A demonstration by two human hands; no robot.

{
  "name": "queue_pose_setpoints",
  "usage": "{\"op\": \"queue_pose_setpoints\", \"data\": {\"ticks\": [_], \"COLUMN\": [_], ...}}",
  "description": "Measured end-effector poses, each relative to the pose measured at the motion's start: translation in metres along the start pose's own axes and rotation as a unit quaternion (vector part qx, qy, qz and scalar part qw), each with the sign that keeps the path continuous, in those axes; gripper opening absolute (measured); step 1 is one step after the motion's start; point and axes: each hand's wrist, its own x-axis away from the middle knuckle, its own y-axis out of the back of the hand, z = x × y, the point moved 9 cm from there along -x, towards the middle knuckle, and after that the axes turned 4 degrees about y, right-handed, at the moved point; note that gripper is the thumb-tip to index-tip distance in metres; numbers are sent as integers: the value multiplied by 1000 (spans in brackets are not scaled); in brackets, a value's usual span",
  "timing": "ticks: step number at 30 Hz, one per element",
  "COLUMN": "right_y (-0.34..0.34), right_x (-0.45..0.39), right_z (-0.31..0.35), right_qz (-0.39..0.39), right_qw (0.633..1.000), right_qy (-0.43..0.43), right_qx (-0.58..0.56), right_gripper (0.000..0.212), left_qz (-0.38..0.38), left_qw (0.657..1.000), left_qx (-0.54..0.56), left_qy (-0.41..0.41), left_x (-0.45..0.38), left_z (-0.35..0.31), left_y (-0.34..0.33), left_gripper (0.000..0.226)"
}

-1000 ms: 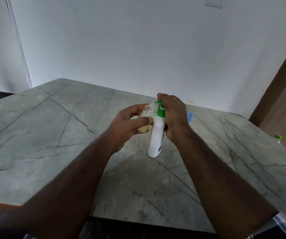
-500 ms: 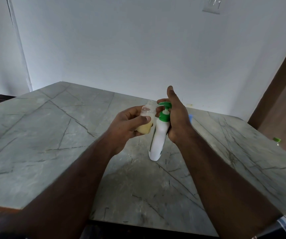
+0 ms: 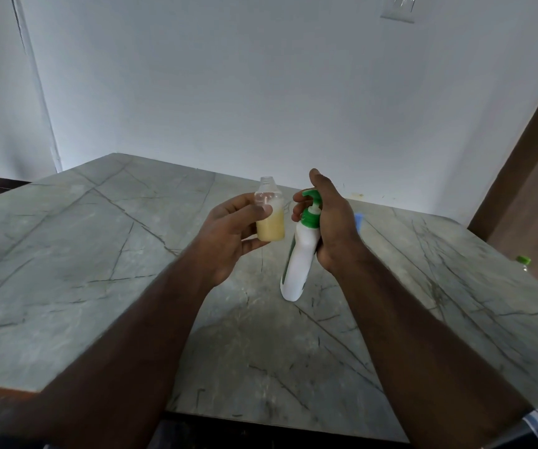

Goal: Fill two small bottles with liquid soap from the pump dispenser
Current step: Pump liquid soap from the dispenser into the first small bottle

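Marble table [image 3: 66,241] under us, white wall behind. Our left hand [image 3: 228,234] pinches the small bottle [image 3: 270,218], roughly half full, mouth open, beside the nozzle. Our right hand [image 3: 332,222] wraps the pump dispenser [image 3: 300,254], thumb raised. Best realign mouth under spout, then press slowly.

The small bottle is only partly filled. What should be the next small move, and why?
Probably bring the small bottle, held in the left hand, back under the green pump nozzle. Its open neck now stands apart from the nozzle, and soap fills only its lower part.
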Motion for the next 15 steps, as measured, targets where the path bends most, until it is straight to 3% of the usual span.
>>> {"op": "queue_pose_setpoints", "data": {"ticks": [15], "right_y": [1], "right_x": [2], "right_z": [0], "right_qz": [2], "right_qw": [1000], "right_qy": [1], "right_qx": [-10], "right_gripper": [31], "left_qz": [-16], "left_qw": [997], "left_qx": [-79], "left_qy": [-11], "left_x": [-2], "left_z": [2], "left_y": [1], "left_gripper": [27]}}
